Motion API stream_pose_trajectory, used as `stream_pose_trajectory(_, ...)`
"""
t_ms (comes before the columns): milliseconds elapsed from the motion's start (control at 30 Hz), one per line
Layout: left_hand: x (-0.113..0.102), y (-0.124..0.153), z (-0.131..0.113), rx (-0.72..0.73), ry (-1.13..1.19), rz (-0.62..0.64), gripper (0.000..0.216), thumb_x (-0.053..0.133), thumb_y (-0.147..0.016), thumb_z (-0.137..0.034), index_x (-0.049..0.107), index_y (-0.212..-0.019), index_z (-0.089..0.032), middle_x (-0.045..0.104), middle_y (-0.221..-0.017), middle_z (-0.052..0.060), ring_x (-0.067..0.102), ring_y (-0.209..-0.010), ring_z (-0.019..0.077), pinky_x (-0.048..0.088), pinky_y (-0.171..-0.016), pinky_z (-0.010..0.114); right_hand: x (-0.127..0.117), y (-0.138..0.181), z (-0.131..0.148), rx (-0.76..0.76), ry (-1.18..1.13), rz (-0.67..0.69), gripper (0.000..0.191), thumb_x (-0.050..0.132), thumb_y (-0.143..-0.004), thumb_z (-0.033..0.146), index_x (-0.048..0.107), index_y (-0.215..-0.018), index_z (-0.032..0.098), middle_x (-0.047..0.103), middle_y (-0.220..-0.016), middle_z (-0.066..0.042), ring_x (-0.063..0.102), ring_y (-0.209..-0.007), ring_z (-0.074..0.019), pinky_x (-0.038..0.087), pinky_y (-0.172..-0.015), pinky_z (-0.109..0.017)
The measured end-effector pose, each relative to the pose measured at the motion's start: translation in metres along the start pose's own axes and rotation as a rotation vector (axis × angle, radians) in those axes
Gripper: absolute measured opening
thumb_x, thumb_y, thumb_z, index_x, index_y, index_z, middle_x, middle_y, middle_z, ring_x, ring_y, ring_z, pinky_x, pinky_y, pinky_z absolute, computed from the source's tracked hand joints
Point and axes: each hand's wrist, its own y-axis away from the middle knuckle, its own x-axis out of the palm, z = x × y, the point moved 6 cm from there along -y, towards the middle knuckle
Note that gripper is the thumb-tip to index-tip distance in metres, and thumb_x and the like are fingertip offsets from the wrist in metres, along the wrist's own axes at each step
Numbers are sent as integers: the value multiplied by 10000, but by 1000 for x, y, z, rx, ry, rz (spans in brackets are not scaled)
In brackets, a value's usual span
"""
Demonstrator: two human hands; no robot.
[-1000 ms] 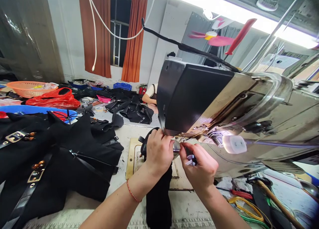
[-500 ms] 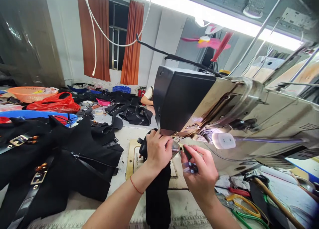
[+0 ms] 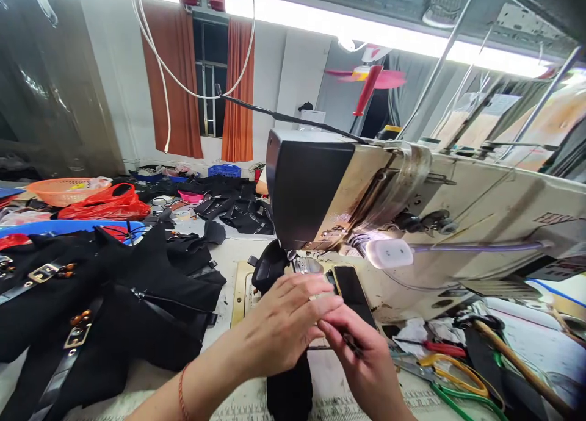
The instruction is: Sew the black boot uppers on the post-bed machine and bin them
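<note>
My left hand (image 3: pixel 284 323) lies with its fingers stretched out to the right, over a strip of black fabric (image 3: pixel 288 390) that runs from the table edge up to the needle area (image 3: pixel 302 265). Its fingertips touch those of my right hand (image 3: pixel 368 363). My right hand is curled round a small dark tool (image 3: pixel 354 346), which is mostly hidden. Both hands sit just in front of the sewing machine head (image 3: pixel 311 189). A flat black piece (image 3: pixel 350 287) lies on the machine bed behind them.
A pile of black garments with metal buckles (image 3: pixel 114 299) covers the table's left side. Behind it are a blue tray (image 3: pixel 68 226), a red bag (image 3: pixel 107 204) and an orange basket (image 3: pixel 64 189). Yellow-handled scissors (image 3: pixel 453 372) and a wooden handle (image 3: pixel 517 366) lie at the right.
Both hands have drawn back from the needle toward me and lower. My left hand's fingers, curled on the fabric before, are now stretched out. The view has tilted.
</note>
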Motion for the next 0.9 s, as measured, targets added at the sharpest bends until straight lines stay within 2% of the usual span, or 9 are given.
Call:
stream_pose_trajectory(67, 5, -3, 3, 125, -8, 56, 327, 440, -940, -123, 523, -1254, -167, 681, -1071, 74, 592, -1040, 152, 395, -1024, 312, -7, 3, 7, -69, 75, -13, 190, 562, -902, 297, 635, -756, 199, 587, -690, -8, 550, -614, -134, 453, -568, -222)
stream_pose_trajectory(133, 9, -5, 13, 150, -36, 27, 240, 437, -944, -128, 622, -1087, -185, 698, -882, 37, 615, -860, 141, 453, -909, 288, -12, 2, 8, -81, 140, -18, 209, 544, -913, 290, 600, -733, 200, 531, -656, 9, 501, -570, -117, 416, -523, -208)
stream_pose_trajectory(167, 9, -6, 20, 104, -56, -37, 208, 456, -941, -146, 654, -987, -188, 687, -813, 29, 603, -795, 143, 468, -835, 283, -14, 2, 6, -77, 166, -20, 223, 539, -916, 297, 587, -721, 200, 514, -649, 12, 486, -563, -115, 404, -514, -207)
stream_pose_trajectory(233, 5, -6, 40, -103, -83, -214, 184, 504, -923, -170, 669, -843, -187, 669, -756, 25, 588, -747, 148, 458, -743, 285, -18, -1, 2, -64, 192, -48, 237, 534, -919, 321, 580, -720, 200, 514, -656, 10, 480, -561, -116, 398, -509, -207)
stream_pose_trajectory(300, 2, -3, 60, -371, -73, -344, 163, 544, -894, -151, 669, -795, -186, 669, -750, 15, 593, -729, 145, 442, -717, 288, -22, -4, -4, -35, 199, -98, 222, 549, -911, 346, 596, -749, 202, 528, -670, 9, 481, -560, -116, 405, -513, -205)
stream_pose_trajectory(367, 5, -3, 72, -557, -66, -375, 149, 576, -861, -126, 681, -779, -192, 674, -767, 8, 603, -727, 146, 429, -702, 287, -24, -5, -12, 7, 201, -144, 209, 569, -899, 369, 612, -777, 204, 544, -688, 7, 485, -562, -117, 416, -524, -205)
stream_pose_trajectory(433, 9, -9, 75, -619, -112, -350, 143, 606, -834, -126, 699, -762, -206, 670, -770, 5, 605, -733, 158, 409, -690, 300, -24, -5, -19, 32, 209, -158, 222, 576, -892, 385, 615, -769, 205, 547, -687, 6, 488, -565, -119, 421, -530, -207)
stream_pose_trajectory(633, 21, -17, 74, -600, -330, -378, 146, 615, -818, -145, 699, -734, -230, 631, -741, 13, 575, -769, 198, 343, -670, 341, -22, -2, -38, 33, 276, -112, 256, 573, -891, 410, 623, -740, 209, 538, -656, 14, 504, -557, -116, 412, -517, -201)
stream_pose_trajectory(900, 23, -15, 75, -489, -340, -469, 137, 621, -799, -124, 693, -735, -222, 626, -716, 18, 558, -748, 188, 334, -658, 338, -14, -8, -39, 45, 317, -101, 297, 588, -869, 459, 658, -729, 207, 589, -649, 2, 548, -561, -131, 446, -517, -199)
